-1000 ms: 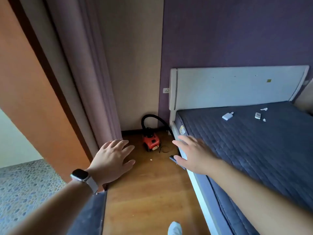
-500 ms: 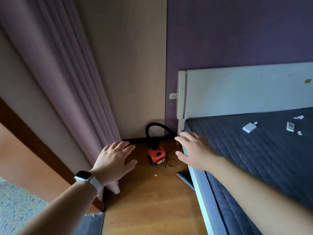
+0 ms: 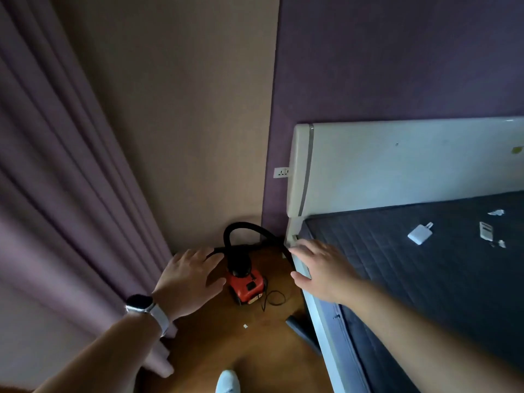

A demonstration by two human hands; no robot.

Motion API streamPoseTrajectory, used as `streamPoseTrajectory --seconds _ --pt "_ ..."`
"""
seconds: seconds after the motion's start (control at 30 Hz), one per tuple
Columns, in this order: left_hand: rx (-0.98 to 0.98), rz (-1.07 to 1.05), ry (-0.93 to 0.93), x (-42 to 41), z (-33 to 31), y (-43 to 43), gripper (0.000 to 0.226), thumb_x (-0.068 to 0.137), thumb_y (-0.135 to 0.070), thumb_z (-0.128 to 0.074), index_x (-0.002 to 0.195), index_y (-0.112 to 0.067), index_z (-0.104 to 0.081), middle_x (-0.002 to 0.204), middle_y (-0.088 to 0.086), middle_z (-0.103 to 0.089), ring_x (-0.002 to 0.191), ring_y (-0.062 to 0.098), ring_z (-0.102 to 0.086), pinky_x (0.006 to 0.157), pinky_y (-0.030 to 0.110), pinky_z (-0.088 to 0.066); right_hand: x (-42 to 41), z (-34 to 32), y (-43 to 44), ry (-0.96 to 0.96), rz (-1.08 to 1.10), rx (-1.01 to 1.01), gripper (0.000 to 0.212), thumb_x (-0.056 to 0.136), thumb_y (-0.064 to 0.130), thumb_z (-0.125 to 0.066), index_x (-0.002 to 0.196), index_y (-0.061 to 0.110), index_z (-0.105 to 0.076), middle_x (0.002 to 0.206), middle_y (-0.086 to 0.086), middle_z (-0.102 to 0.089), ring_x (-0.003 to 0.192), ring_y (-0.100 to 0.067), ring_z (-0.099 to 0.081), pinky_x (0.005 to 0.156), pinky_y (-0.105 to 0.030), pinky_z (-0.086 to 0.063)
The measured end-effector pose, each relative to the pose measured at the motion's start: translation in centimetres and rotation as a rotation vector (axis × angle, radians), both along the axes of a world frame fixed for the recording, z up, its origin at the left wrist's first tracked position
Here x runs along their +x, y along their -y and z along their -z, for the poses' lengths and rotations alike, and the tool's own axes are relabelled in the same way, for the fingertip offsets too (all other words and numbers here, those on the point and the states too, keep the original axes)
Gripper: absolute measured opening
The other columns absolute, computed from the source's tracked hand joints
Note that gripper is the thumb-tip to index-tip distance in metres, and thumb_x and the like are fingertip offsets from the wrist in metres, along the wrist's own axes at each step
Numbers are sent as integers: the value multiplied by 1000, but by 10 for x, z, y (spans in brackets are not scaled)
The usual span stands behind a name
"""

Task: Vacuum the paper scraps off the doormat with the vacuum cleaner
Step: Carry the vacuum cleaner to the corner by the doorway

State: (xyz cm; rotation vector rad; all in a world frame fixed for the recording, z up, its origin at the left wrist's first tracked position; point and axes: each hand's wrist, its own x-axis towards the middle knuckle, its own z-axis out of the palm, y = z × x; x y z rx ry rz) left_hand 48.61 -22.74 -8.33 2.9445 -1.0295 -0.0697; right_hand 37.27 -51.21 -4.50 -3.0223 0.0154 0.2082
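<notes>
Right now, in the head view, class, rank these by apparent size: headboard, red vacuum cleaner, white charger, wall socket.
1. headboard
2. red vacuum cleaner
3. white charger and wall socket: both are small and look much alike, at differing distances, so they are left unranked.

Vacuum cleaner [image 3: 245, 287], just beyond the left hand [image 3: 188, 279]: glossy red plastic body, matt black hose [image 3: 225, 239]. Floor [image 3: 226, 344] below it: smooth wood, satin sheen. Curtain [image 3: 56, 194] to its left: matt cloth. Mattress [image 3: 425, 279], by the right hand [image 3: 320, 268]: quilted matt cloth. Headboard [image 3: 397, 165]: smooth, glossy white.
</notes>
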Motion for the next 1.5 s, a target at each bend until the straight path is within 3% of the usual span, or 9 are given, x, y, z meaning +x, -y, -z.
streamPoseTrajectory --seconds 0.13,0.27,0.53,0.6,0.8,1.0,1.27,1.4,1.5 --pt "9 53 -48 85 17 9 63 88 -66 -38 132 -27 -60 133 -1 -61 116 23 -61 91 42 -51 81 11 9 -33 11 7 70 91 60 -29 150 24 -38 157 -1 -34 143 -23 -32 114 -39 -28" --pt "83 129 -84 150 32 22 59 82 -61 -41 110 -21 -73 110 2 -73 95 21 -71 75 36 -57 140 28 18 -56 38 10 79 84 64 -21 148 22 -41 154 -2 -39 141 -25 -37 112 -41 -33" --pt "5 113 -261 222 95 62 56 92 -50 -56 136 -16 -58 138 6 -58 127 26 -53 100 41 -44 218 101 48 -173 117 74 62 96 49 -48 150 21 -37 154 -1 -36 139 -21 -36 110 -38 -34" --pt "6 84 -287 236 126 73 57 93 -53 -51 138 -18 -55 140 4 -56 128 24 -51 101 40 -43 239 132 57 -186 138 99 61 96 48 -49 148 20 -38 150 0 -39 136 -22 -40 108 -39 -37" --pt "-7 92 -320 273 248 110 53 81 -54 -44 107 -17 -72 102 4 -71 91 26 -69 69 38 -58 302 266 89 -233 142 155 61 95 48 -50 148 21 -37 149 0 -39 135 -21 -40 106 -38 -37" --pt "-102 -29 -416 305 405 153 49 93 -48 -53 134 -22 -57 135 0 -57 122 21 -53 93 37 -47 340 428 119 -194 116 223 60 95 47 -52 146 19 -40 146 -1 -44 132 -22 -45 105 -38 -42" --pt "-307 -325 -548 334 597 194 45 97 -40 -56 136 -18 -53 130 1 -56 114 20 -54 89 31 -49 395 607 165 -91 104 197 63 96 47 -50 150 19 -33 150 -2 -40 135 -22 -41 108 -40 -40" --pt "-403 -466 -579 343 653 202 37 98 -34 -56 128 -12 -57 121 9 -56 105 25 -58 85 36 -50 424 663 187 10 152 212 68 94 44 -57 151 16 -33 148 -7 -41 130 -24 -46 103 -42 -45" --pt "-482 -592 -578 344 681 210 47 97 -34 -57 139 -15 -47 132 12 -46 104 22 -53 84 31 -48 444 695 201 108 224 248 71 90 42 -62 149 15 -33 144 -10 -43 121 -27 -53 95 -45 -51"
